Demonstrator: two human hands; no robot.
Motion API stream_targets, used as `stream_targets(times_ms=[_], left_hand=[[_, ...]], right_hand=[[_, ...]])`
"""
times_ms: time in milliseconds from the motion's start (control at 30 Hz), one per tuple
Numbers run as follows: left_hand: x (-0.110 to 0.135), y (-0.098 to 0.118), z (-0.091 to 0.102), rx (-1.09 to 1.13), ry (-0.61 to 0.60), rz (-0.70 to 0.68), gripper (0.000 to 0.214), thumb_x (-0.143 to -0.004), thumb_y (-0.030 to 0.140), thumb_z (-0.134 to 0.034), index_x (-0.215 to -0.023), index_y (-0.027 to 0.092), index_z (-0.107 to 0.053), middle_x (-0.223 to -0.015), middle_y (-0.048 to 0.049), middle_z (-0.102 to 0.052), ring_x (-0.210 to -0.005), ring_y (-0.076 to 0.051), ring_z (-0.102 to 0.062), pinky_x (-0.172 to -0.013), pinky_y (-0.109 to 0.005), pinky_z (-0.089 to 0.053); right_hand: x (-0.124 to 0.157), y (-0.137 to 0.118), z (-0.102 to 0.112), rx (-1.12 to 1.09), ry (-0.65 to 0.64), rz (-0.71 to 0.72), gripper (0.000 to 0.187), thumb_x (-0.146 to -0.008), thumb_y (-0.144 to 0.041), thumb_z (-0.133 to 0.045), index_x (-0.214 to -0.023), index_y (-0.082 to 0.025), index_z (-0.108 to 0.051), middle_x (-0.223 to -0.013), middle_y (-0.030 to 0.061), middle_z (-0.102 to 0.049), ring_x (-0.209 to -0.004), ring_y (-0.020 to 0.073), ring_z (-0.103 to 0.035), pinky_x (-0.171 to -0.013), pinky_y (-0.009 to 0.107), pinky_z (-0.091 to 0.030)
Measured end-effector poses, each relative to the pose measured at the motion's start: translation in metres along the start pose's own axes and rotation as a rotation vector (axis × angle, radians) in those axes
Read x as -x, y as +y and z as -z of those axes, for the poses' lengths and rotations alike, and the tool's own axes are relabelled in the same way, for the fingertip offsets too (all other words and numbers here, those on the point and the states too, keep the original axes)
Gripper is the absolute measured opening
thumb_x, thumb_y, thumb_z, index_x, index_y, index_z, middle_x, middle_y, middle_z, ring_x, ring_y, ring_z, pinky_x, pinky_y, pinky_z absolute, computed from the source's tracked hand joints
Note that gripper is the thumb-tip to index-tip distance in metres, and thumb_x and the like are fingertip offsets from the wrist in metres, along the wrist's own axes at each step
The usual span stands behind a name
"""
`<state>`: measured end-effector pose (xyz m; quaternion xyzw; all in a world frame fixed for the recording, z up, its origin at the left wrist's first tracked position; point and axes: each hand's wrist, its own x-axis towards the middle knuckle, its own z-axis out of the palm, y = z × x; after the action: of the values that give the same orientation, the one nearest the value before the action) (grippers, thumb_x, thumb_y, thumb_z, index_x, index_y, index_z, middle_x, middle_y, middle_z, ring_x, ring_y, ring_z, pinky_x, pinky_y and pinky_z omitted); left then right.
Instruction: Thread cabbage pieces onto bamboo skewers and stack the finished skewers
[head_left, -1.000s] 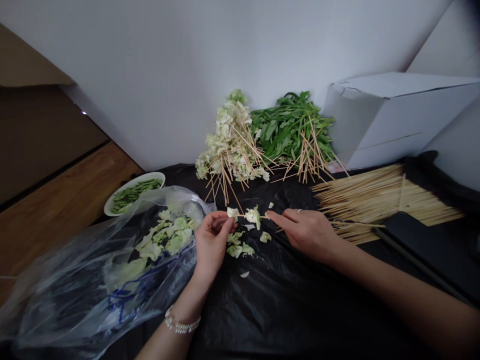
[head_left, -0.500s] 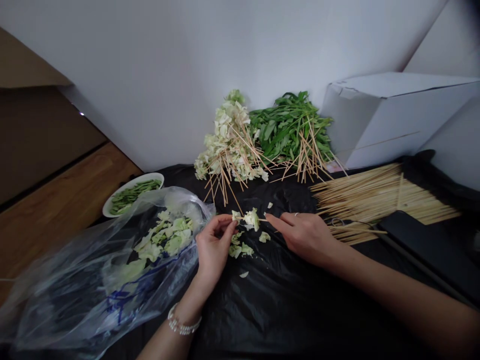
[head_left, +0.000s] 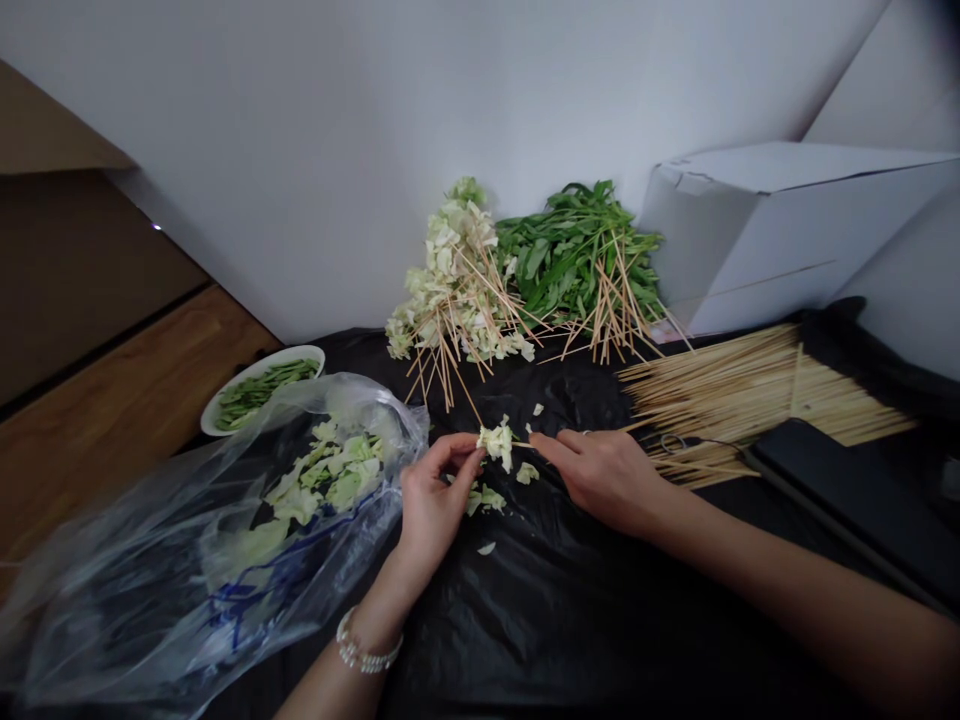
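Note:
My right hand (head_left: pixel 607 482) is closed around a thin wooden skewer (head_left: pixel 520 444), most of which its fingers hide. Pale green cabbage pieces (head_left: pixel 496 443) are bunched on the skewer's left part. At that end my left hand (head_left: pixel 433 492) pinches the cabbage between thumb and fingers. Just below lie loose cabbage scraps (head_left: pixel 487 499) on the black plastic sheet (head_left: pixel 525 620). Beside my left hand a clear plastic bag (head_left: pixel 150 590) holds more torn cabbage leaves (head_left: pixel 330 475).
Against the wall lean skewered cabbage (head_left: pixel 457 250) and skewered leafy greens (head_left: pixel 555 250). Many bare skewers (head_left: pixel 720 385) lie at right, near a dark flat case (head_left: pixel 840 490) and a white box (head_left: pixel 810 230). A white bowl (head_left: pixel 212 418) of cut green vegetables stands at left.
My left hand has moved slightly right, toward my right hand. The piece it pinched apart at the skewer's end now sits against the other cabbage.

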<state>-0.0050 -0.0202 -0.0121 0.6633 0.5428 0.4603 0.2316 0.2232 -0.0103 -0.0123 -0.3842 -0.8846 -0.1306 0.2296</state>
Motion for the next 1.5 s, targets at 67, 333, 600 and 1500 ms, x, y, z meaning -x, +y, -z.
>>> stream_targets(times_ms=[67, 333, 600, 1500], left_hand=[[0.001, 0.002, -0.001, 0.005, 0.002, -0.008, 0.019, -0.086, 0.028, -0.067, -0.103, 0.020, -0.065, -0.091, -0.0032, -0.073, -0.069, -0.014, -0.067, -0.066, -0.026, -0.053], [0.003, 0.009, -0.002, -0.278, -0.246, -0.356, 0.011, -0.089, 0.024, -0.062, -0.097, 0.022, -0.069, -0.111, -0.0077, -0.068, -0.107, -0.024, -0.059, -0.093, -0.042, -0.047], [0.007, -0.004, -0.010, -0.276, -0.382, -0.453, 0.017, -0.091, 0.021, -0.060, -0.103, 0.024, -0.071, -0.110, -0.0052, -0.074, -0.117, -0.026, -0.058, -0.099, -0.046, -0.045], [-0.014, -0.005, 0.001, 0.724, 0.177, 0.451, 0.029, -0.065, 0.031, -0.084, -0.088, 0.015, -0.073, -0.084, -0.0018, -0.071, -0.079, -0.012, -0.068, -0.079, -0.025, -0.055]], right_hand=[[-0.001, 0.003, 0.002, 0.018, 0.012, -0.022, 0.037, -0.085, -0.009, -0.046, -0.116, -0.016, -0.064, -0.072, 0.0008, -0.065, -0.055, 0.0116, -0.053, -0.053, 0.029, -0.027], [-0.002, 0.023, 0.006, 0.094, 0.086, -0.166, 0.035, -0.089, -0.012, -0.045, -0.117, -0.017, -0.065, -0.079, 0.0015, -0.068, -0.057, 0.0124, -0.057, -0.054, 0.029, -0.030], [-0.002, 0.021, 0.004, 0.096, 0.102, -0.126, 0.034, -0.089, -0.012, -0.045, -0.116, -0.015, -0.065, -0.075, 0.0009, -0.066, -0.055, 0.0119, -0.056, -0.054, 0.028, -0.031], [0.000, 0.012, 0.000, -0.017, 0.109, 0.074, 0.031, -0.091, -0.015, -0.047, -0.117, -0.012, -0.064, -0.077, 0.0021, -0.065, -0.059, 0.0121, -0.051, -0.055, 0.029, -0.032]])
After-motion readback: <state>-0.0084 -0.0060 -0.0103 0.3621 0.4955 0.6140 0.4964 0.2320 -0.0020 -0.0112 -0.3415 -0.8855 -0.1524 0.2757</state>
